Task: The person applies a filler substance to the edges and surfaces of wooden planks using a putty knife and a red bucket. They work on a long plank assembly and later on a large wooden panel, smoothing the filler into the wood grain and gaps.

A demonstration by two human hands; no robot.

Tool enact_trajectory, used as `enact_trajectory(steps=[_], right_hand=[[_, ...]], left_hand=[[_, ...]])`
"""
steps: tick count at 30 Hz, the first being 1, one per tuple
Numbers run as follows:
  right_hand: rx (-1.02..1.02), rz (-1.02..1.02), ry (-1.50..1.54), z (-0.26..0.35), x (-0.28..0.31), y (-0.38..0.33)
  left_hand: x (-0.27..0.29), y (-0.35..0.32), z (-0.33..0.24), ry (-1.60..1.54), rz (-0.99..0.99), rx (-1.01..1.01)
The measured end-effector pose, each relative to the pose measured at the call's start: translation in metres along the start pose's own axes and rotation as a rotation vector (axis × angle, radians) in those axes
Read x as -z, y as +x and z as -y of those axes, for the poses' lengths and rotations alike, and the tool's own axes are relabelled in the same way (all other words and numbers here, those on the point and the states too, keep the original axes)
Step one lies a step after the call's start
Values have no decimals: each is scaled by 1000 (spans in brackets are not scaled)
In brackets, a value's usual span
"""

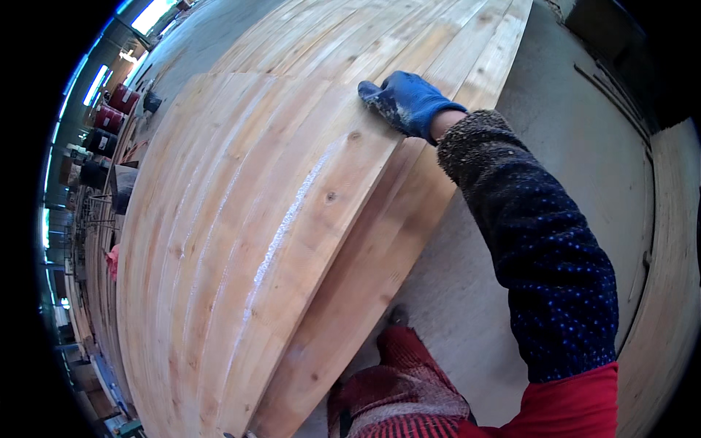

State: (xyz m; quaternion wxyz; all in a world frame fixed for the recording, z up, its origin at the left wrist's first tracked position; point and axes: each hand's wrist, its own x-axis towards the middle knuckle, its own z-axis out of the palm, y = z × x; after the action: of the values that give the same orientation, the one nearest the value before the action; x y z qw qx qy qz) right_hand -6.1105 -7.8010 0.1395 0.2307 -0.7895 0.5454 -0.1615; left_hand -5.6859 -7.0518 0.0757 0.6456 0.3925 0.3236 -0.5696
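Observation:
My right hand, in a dirty blue work glove, is at the far right corner of a large wooden panel. Its fingers are bent and closed on the panel's edge. Glued-up strips make up this panel, with knots and whitish lines of what looks like glue along several seams. It lies askew over another wooden panel, whose right side sticks out beneath. More pale boards extend beyond its far end. My left hand does not show; a tiny dark bit at the lower edge is too small to make out.
Grey concrete floor runs along the right of the stack. Further right stands a pale wooden stack or sheet, with thin dark strips on the floor behind it. Dark red drums and assorted clutter line the left wall.

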Motion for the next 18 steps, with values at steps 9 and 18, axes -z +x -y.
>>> enact_trajectory(steps=[9,18], right_hand=[[-102,-32,-82,13,16,-16],[-67,-158,-44,-11,22,-19]], left_hand=[[7,41,-1,-48,-302,-458],[-32,95,9,86,-96,-321]])
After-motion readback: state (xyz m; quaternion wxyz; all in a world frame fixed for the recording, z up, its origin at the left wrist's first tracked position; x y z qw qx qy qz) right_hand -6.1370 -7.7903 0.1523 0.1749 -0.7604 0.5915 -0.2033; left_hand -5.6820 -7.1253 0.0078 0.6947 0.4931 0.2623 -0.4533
